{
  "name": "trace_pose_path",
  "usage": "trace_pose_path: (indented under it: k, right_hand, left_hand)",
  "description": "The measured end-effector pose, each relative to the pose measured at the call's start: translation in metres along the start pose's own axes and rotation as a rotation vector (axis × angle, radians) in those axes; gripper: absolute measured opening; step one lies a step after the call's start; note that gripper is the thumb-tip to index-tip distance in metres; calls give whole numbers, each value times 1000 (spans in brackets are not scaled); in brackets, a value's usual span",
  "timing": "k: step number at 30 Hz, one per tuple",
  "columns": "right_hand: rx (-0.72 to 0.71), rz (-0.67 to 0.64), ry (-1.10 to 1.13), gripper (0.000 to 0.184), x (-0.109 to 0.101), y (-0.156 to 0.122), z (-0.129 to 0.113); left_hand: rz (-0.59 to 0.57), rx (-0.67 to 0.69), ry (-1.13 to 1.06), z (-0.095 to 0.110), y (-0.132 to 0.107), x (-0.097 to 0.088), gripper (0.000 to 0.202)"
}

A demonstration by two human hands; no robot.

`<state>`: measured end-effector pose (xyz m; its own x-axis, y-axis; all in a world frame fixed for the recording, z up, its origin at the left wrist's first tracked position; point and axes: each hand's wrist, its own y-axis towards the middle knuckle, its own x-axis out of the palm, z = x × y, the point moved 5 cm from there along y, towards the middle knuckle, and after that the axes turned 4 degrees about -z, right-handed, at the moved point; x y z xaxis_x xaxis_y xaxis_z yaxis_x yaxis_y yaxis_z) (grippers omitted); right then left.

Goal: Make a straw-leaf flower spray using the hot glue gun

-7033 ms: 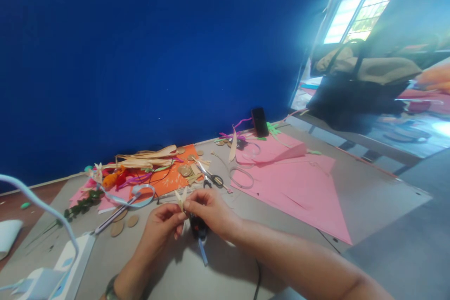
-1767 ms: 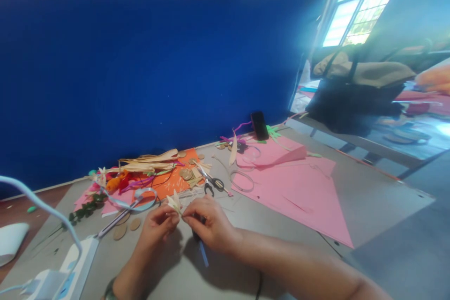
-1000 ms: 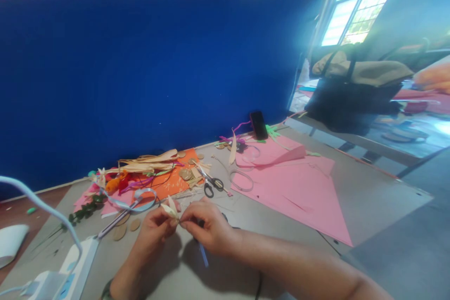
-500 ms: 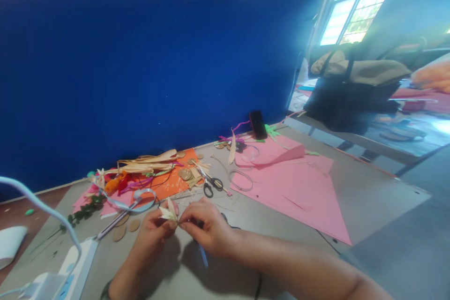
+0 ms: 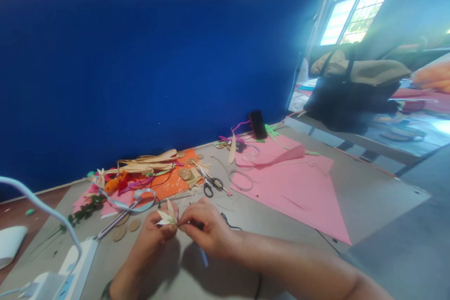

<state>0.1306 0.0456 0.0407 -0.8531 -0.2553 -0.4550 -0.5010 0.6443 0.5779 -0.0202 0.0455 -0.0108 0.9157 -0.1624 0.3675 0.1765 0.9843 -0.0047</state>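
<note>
One pale, pointed-petalled flower (image 5: 168, 215) at lower centre of the frame, raised above the grey table (image 5: 376, 192): pinched between thumb and fingers in the grip of the left hand (image 5: 153, 230), and at its base in the fingertip grip of the right hand (image 5: 208, 226). Below the right hand, a translucent stick (image 5: 204, 257) pointing toward the bottom edge. Above the hands, black-handled scissors (image 5: 209, 178), with an orange sheet (image 5: 167, 185) and tan strips (image 5: 151, 158) to the left. Right of centre, pink paper (image 5: 291, 197), a phone (image 5: 258, 125) near its upper edge. At lower left, wooden discs (image 5: 119, 233) near a white power strip (image 5: 81, 253).
</note>
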Motion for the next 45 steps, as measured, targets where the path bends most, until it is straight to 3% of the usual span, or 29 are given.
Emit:
trace_pose_path:
  k: [12, 20, 29, 37, 45]
  right_hand:
    - [-36, 49, 10, 7, 0, 0, 0]
    - [27, 65, -31, 2, -2, 0, 6]
    - [2, 140, -106, 3, -15, 2, -4]
    - [-17, 174, -135, 3, -18, 2, -8]
    - [40, 180, -167, 4, -17, 1, -4]
  left_hand:
    - [-37, -16, -13, -2, 1, 1, 28]
    - [75, -10, -43, -5, 3, -3, 37]
    - [186, 71, 141, -1, 1, 2, 32]
    - [195, 194, 333, 7, -5, 9, 22]
    - [226, 229, 358, 9, -7, 13, 19]
